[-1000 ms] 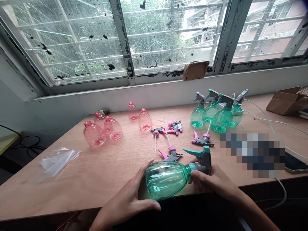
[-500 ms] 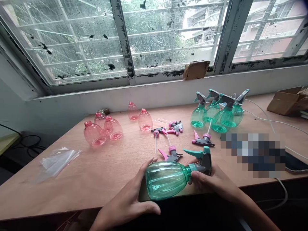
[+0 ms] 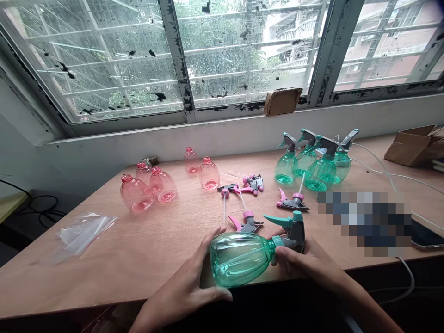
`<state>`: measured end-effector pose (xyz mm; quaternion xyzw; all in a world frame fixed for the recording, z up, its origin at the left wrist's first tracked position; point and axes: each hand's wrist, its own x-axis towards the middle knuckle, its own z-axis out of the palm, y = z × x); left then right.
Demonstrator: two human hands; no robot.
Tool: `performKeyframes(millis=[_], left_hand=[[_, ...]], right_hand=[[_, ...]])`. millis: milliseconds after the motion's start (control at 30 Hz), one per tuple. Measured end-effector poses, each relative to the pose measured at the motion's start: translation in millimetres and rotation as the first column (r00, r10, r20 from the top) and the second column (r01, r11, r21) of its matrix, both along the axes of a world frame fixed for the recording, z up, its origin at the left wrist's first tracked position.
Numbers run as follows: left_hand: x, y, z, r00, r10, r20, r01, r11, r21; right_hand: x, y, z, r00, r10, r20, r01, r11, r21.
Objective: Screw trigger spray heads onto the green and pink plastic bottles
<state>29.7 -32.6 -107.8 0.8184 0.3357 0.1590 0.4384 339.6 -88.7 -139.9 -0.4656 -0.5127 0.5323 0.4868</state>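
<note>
Surface (image 3: pixel 163 256): reddish-brown wood, smooth w/ fine grain, front edge straight. Clock dirs from the held btl. At 10 o'clock, 3 translucent pink plastic btls (image 3: pixel 164 186), squat & bulbous w/ threaded necks, uncapped, stood close together; 2 more, same shape, at 11. At 12, pink-and-grey trigger heads (image 3: pixel 255 184), opaque plastic, in a loose heap, thin white dip tubes sticking out; another just beyond the held btl, one more at 1–2. Also at 1, further back, 4 upright green spray btls (image 3: pixel 285 168), heads on, bunched tight. At 9–10, clear plastic bags (image 3: pixel 83 233), thin, wrinkled, shiny, lying flat. At 2, brown cardboard box (image 3: pixel 404 150), matte, flaps up; at 3, dark glossy phone (image 3: pixel 427 233), partly behind a pixelated patch. Window (image 3: pixel 243 55) at 12: streaky glass, grey frame w/ dark flaking patches.

Green spray btl (image 3: pixel 239 259): at surface's near edge, held on its side, base to 9, head to 3. See-thru, ribbed lengthwise, rounded belly tapering to neck, glossy highlights, tube faintly visible inside. Teal collar (image 3: pixel 277 241), grey head, teal trigger (image 3: pixel 279 220) pointing approx 10.

R hand (image 3: pixel 305 261) grips neck/collar, thumb on near side. L hand (image 3: pixel 187 277) cupped round base, thumb below, fingers above & behind; can't tell if it's pressing on the plastic.
</note>
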Motion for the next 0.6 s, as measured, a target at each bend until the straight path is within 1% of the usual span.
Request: performKeyframes(millis=[133,300,467,600], left_hand=[[-1.7,1.8,-0.4,1.000,-0.023,0.016,0.022,1.000,0.015],[-3.2,1.8,3.7,0.995,-0.061,0.077,0.062,0.998,-0.007],[-2.5,0.9,4.9,0.998,-0.021,0.053,0.024,0.999,-0.044],[-0.9,-0.1,2.3,1.000,0.002,0.007,-0.002,1.000,-0.005]], right_hand=[[1.4,-0.1,-2.7,1.000,0.009,-0.003,-0.009,1.000,-0.002],[1.3,-0.2,-1.1,1.000,0.002,-0.001,-0.002,1.000,-0.019],[0.2,-1.2,1.2,1.000,-0.013,0.001,0.013,1.000,-0.011],[-0.4,0.2,1.6,1.000,-0.023,0.012,0.023,1.000,0.007]])
